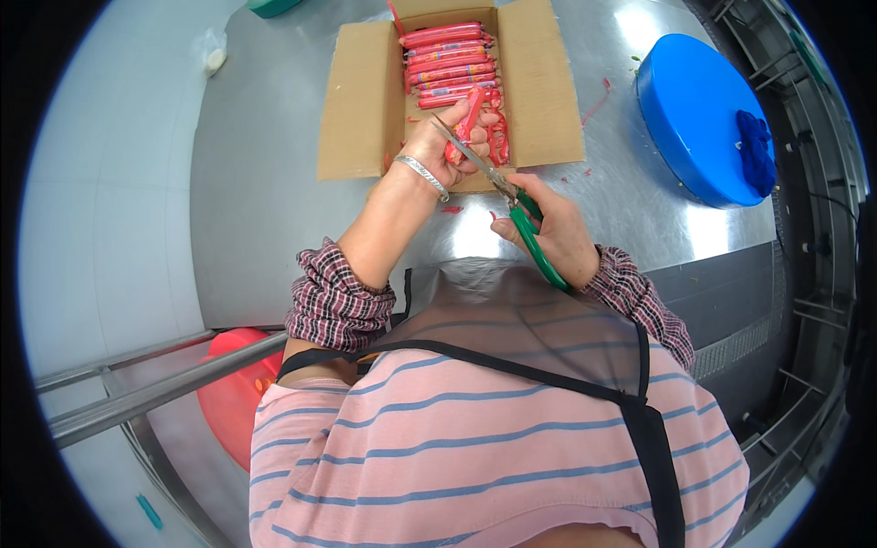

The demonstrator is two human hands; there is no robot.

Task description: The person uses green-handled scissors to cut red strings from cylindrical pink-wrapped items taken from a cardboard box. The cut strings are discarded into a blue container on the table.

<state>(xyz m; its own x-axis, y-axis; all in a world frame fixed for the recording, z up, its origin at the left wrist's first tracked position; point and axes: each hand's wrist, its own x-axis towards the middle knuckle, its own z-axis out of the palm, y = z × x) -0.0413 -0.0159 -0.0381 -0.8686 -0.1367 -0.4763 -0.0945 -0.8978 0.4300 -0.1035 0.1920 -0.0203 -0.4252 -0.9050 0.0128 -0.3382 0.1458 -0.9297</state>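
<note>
My left hand (445,140) is closed around a red-wrapped sausage (466,127), above the near part of an open cardboard box (356,103). To its right, my right hand (558,226) holds scissors with green handles (527,240). Their blades reach up and left, spread a little, across the front of the sausage; whether they touch it I cannot tell. Behind my left hand, several red-wrapped sausages (449,65) lie side by side in the box. Loose red wrapper strips (503,137) lie at the box's right inner side.
The box stands on a stainless steel table (267,171). At the right is a round blue lid or board (699,123) with a dark blue cloth (756,154) on it. Red scraps (452,209) lie near the box. A red plastic stool (226,404) is below left, by a metal rail (171,383).
</note>
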